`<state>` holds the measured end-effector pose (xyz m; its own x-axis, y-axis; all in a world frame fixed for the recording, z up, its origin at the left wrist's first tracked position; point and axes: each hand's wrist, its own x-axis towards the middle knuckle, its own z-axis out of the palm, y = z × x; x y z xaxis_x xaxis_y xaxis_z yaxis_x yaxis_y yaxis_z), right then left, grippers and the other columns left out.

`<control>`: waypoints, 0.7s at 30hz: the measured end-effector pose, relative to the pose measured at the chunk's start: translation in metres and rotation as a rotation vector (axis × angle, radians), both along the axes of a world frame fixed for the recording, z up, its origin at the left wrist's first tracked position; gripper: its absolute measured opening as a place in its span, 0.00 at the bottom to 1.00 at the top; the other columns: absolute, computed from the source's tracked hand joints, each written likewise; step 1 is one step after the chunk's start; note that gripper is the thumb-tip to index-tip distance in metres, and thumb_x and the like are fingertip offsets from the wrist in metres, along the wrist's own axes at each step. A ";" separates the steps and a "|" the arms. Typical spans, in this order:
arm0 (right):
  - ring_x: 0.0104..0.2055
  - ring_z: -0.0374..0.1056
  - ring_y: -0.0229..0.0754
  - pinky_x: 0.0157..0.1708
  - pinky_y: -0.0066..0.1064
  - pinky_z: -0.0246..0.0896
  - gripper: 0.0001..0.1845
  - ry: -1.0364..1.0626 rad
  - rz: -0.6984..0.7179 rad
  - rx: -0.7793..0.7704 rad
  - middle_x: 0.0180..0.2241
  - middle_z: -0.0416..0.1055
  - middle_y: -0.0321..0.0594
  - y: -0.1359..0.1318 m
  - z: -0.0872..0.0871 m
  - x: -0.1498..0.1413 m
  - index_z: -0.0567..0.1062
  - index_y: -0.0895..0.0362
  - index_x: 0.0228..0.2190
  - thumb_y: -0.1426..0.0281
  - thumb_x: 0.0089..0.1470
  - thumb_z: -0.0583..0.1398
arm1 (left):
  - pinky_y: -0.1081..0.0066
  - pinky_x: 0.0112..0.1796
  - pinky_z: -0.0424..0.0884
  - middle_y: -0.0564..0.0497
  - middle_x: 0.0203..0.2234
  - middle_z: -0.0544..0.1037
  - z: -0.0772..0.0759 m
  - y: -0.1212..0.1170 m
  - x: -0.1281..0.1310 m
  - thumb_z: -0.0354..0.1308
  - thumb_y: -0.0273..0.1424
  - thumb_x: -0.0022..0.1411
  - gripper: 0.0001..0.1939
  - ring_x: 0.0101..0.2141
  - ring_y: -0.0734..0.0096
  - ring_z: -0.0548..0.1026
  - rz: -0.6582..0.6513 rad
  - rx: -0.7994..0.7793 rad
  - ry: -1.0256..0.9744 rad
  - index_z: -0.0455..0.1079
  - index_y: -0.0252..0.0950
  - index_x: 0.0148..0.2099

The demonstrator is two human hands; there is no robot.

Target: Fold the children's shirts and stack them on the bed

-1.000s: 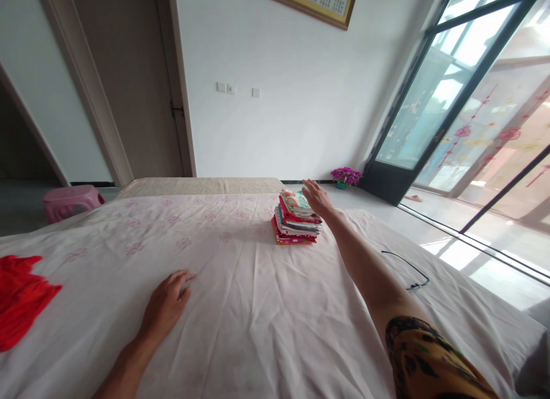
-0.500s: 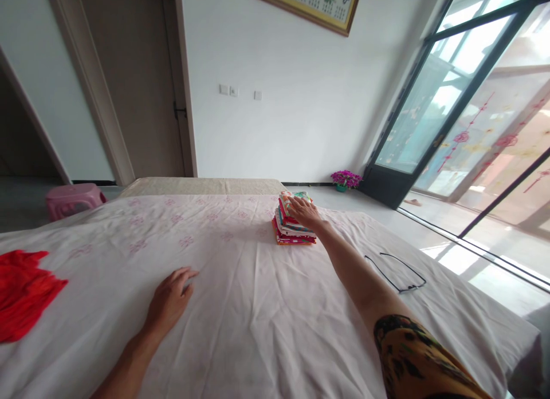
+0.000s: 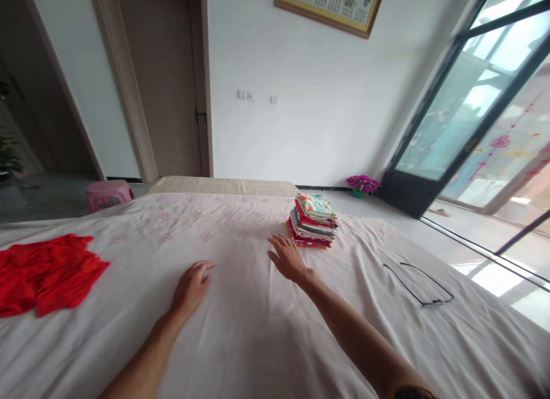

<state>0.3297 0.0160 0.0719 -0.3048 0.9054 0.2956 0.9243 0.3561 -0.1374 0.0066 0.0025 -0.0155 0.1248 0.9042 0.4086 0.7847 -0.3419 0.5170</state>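
Stack of folded multicoloured cloths (image 3: 313,222) stands on pale floral sheet (image 3: 240,324); our empty, spread right hand (image 3: 287,259) has gone from its top to its left; our left hand (image 3: 191,285), also empty, is farther left.

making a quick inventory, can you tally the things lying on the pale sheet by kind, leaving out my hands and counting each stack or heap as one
Stack of folded cloths: 1
Red cloth heap: 1
Pair of glasses: 1
Total: 3
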 end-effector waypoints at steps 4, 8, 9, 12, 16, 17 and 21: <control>0.70 0.47 0.49 0.66 0.44 0.41 0.28 -0.008 -0.122 -0.176 0.67 0.56 0.47 -0.009 -0.048 -0.010 0.62 0.57 0.64 0.62 0.66 0.49 | 0.66 0.58 0.64 0.46 0.50 0.77 0.017 0.004 -0.024 0.50 0.24 0.60 0.20 0.53 0.66 0.72 0.225 -0.004 0.061 0.73 0.36 0.52; 0.71 0.44 0.50 0.68 0.45 0.36 0.28 -0.042 -0.118 -0.144 0.68 0.54 0.44 -0.006 -0.067 -0.008 0.63 0.55 0.64 0.61 0.67 0.47 | 0.56 0.59 0.62 0.42 0.54 0.73 0.040 0.008 -0.077 0.50 0.27 0.63 0.20 0.58 0.56 0.66 0.603 0.048 0.158 0.73 0.37 0.55; 0.70 0.45 0.50 0.68 0.45 0.36 0.28 -0.046 -0.114 -0.135 0.67 0.55 0.44 -0.005 -0.068 -0.007 0.63 0.55 0.64 0.61 0.67 0.47 | 0.53 0.58 0.61 0.40 0.56 0.71 0.043 0.007 -0.093 0.50 0.28 0.64 0.20 0.60 0.52 0.63 0.695 0.063 0.175 0.72 0.37 0.56; 0.70 0.46 0.49 0.67 0.44 0.37 0.28 -0.045 -0.109 -0.109 0.67 0.56 0.44 -0.004 -0.068 -0.008 0.64 0.55 0.63 0.61 0.66 0.47 | 0.43 0.57 0.58 0.38 0.62 0.63 0.042 0.002 -0.141 0.51 0.33 0.64 0.21 0.64 0.42 0.54 0.942 0.063 0.175 0.70 0.38 0.58; 0.69 0.48 0.49 0.67 0.43 0.38 0.27 -0.021 -0.115 -0.097 0.66 0.58 0.44 -0.006 -0.064 -0.009 0.65 0.54 0.62 0.62 0.66 0.48 | 0.40 0.50 0.63 0.34 0.61 0.62 0.025 -0.005 -0.197 0.51 0.38 0.62 0.27 0.60 0.34 0.59 1.092 -0.153 0.133 0.66 0.39 0.62; 0.69 0.48 0.48 0.67 0.43 0.38 0.27 -0.011 -0.116 -0.094 0.66 0.59 0.44 -0.007 -0.063 -0.009 0.65 0.54 0.62 0.62 0.66 0.48 | 0.41 0.46 0.66 0.32 0.59 0.65 0.021 -0.006 -0.209 0.50 0.40 0.62 0.28 0.56 0.34 0.64 1.095 -0.218 0.129 0.65 0.38 0.63; 0.68 0.49 0.48 0.67 0.42 0.38 0.26 0.026 -0.125 -0.097 0.65 0.60 0.43 -0.010 -0.060 -0.010 0.66 0.53 0.62 0.63 0.65 0.50 | 0.46 0.36 0.72 0.31 0.51 0.72 0.012 -0.006 -0.241 0.45 0.41 0.61 0.29 0.49 0.33 0.72 1.082 -0.280 0.139 0.67 0.38 0.61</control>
<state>0.3197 0.0058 0.0120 -0.1811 0.9605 0.2112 0.9563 0.2221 -0.1900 -0.2344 -0.0033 -0.0038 -0.7523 0.6218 0.2178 0.6546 0.6680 0.3540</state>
